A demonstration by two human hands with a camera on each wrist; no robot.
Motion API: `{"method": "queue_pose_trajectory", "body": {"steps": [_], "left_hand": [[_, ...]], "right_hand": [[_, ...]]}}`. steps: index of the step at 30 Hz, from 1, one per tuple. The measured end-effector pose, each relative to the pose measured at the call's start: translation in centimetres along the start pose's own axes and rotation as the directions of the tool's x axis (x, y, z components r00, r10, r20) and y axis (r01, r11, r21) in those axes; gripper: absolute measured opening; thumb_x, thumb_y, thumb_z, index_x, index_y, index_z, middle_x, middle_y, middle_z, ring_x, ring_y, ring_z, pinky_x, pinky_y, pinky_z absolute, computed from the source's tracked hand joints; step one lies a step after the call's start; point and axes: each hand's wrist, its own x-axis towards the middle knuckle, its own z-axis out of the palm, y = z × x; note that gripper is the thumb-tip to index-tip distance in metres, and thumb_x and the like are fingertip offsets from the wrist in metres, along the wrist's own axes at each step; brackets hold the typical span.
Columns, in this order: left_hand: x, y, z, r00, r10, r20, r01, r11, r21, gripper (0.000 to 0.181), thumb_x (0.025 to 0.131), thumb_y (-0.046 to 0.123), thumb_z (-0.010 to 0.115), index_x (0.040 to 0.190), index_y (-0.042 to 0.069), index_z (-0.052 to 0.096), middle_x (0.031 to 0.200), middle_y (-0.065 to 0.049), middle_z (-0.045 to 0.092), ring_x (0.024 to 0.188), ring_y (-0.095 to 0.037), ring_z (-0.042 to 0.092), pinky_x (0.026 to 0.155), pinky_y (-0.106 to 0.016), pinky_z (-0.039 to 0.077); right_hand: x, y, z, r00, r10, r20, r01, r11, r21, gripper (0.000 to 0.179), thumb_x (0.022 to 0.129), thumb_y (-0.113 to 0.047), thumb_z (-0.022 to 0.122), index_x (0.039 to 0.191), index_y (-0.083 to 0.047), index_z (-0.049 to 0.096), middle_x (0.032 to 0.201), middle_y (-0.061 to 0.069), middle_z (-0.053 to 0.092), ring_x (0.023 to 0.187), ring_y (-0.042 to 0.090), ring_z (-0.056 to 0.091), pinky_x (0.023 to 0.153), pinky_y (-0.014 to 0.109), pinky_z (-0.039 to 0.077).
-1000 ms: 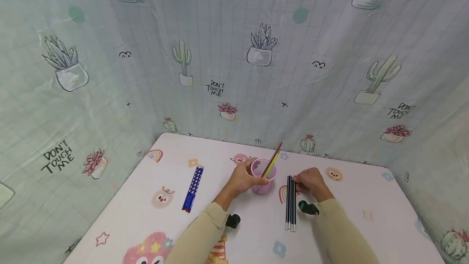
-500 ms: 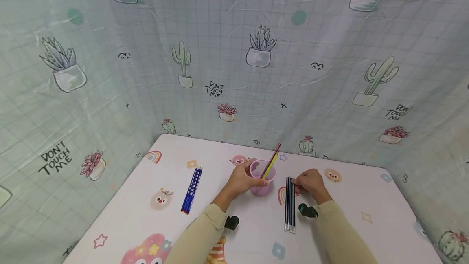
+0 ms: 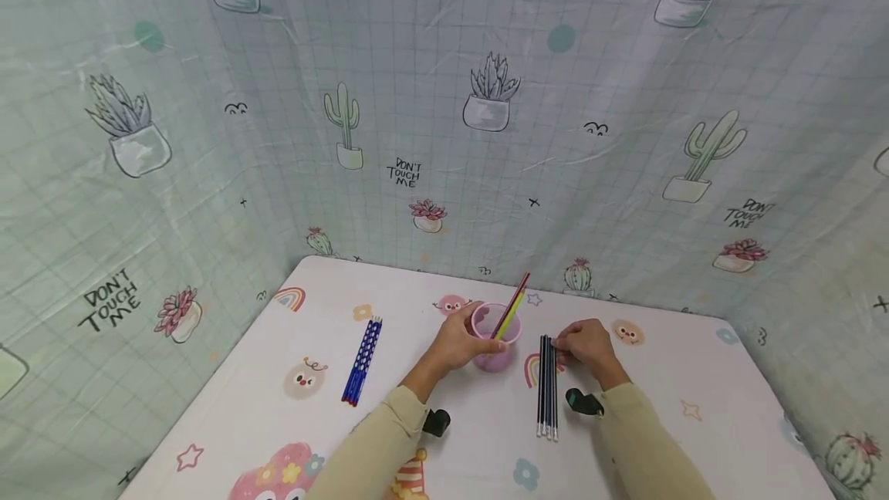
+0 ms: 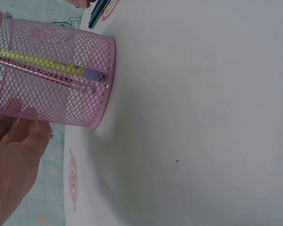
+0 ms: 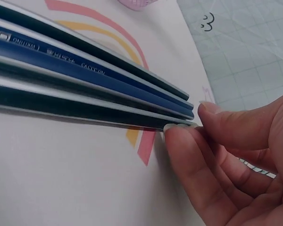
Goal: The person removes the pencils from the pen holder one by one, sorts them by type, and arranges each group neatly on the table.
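My left hand [image 3: 461, 342] grips the pink mesh pencil cup [image 3: 495, 361] around its side, thumb near the rim. Inside the cup a yellow pencil [image 4: 47, 62] and a dark red pencil [image 3: 512, 303] lean to the right, clear through the mesh in the left wrist view. To the right, several dark blue-green striped pencils [image 5: 80, 70] lie side by side on the table. My right hand [image 3: 585, 346] has its thumb and fingertips at the far end of the outermost striped pencil [image 5: 108, 113], pinching it there.
Several blue pencils with white dots [image 3: 362, 361] lie together on the left of the white printed table [image 3: 479, 438]. Black wrist devices [image 3: 585, 401] sit below each hand. A cactus-print curtain [image 3: 430, 114] closes the back and sides.
The head view has shifted slightly. Both hands, the cup and the pencils stay nearly where they were.
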Motion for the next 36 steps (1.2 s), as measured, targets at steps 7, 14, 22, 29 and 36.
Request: {"method": "queue_pose_trajectory", "body": {"steps": [7, 14, 22, 29, 36], "left_hand": [[-0.1, 0.6, -0.3, 1.0, 0.009, 0.008, -0.009, 0.996, 0.092, 0.1, 0.08, 0.035, 0.091, 0.158, 0.001, 0.039, 0.15, -0.021, 0.057, 0.133, -0.038, 0.059, 0.111, -0.053, 0.052], [0.0, 1.2, -0.5, 0.999, 0.032, 0.019, -0.035, 0.986, 0.162, 0.1, 0.08, 0.038, 0.09, 0.157, -0.002, 0.04, 0.154, -0.021, 0.055, 0.135, -0.036, 0.059, 0.11, -0.053, 0.053], [-0.1, 1.3, -0.5, 1.0, 0.025, 0.009, -0.026, 0.983, 0.181, 0.1, 0.079, 0.04, 0.091, 0.156, -0.001, 0.042, 0.156, -0.021, 0.052, 0.137, -0.035, 0.059, 0.112, -0.052, 0.051], [-0.2, 1.4, -0.4, 1.0, 0.002, 0.017, -0.005, 0.984, 0.177, 0.102, 0.08, 0.04, 0.09, 0.158, -0.001, 0.039, 0.153, -0.021, 0.055, 0.133, -0.036, 0.06, 0.111, -0.054, 0.052], [0.0, 1.4, -0.4, 0.999, 0.042, 0.029, -0.046, 0.986, 0.161, 0.099, 0.079, 0.036, 0.092, 0.155, -0.003, 0.042, 0.151, -0.023, 0.056, 0.132, -0.038, 0.061, 0.109, -0.053, 0.053]], "right_hand": [[-0.2, -0.3, 0.2, 0.999, -0.043, 0.001, 0.043, 0.999, -0.034, 0.014, 0.09, -0.003, 0.076, 0.097, 0.007, 0.072, 0.08, 0.009, 0.074, 0.062, 0.013, 0.066, 0.057, 0.026, 0.056], [-0.5, -1.3, 0.6, 0.995, -0.097, 0.025, 0.097, 0.995, -0.029, 0.029, 0.089, -0.006, 0.079, 0.113, 0.008, 0.07, 0.093, 0.013, 0.074, 0.072, 0.014, 0.069, 0.067, 0.028, 0.061], [-1.2, -2.4, 1.3, 0.966, -0.23, 0.115, 0.238, 0.97, -0.055, 0.047, 0.087, -0.01, 0.081, 0.129, 0.004, 0.066, 0.116, 0.02, 0.074, 0.095, 0.021, 0.071, 0.088, 0.037, 0.06], [-2.0, -2.9, 2.3, 0.913, -0.328, 0.243, 0.326, 0.944, 0.05, 0.063, 0.088, -0.012, 0.082, 0.143, 0.001, 0.056, 0.137, 0.023, 0.065, 0.126, 0.037, 0.065, 0.104, 0.048, 0.058], [-2.7, -3.3, 5.2, 0.878, -0.409, 0.248, 0.401, 0.912, 0.082, 0.081, 0.082, -0.012, 0.088, 0.15, -0.001, 0.046, 0.15, 0.023, 0.055, 0.139, 0.044, 0.054, 0.112, 0.055, 0.05]]}}
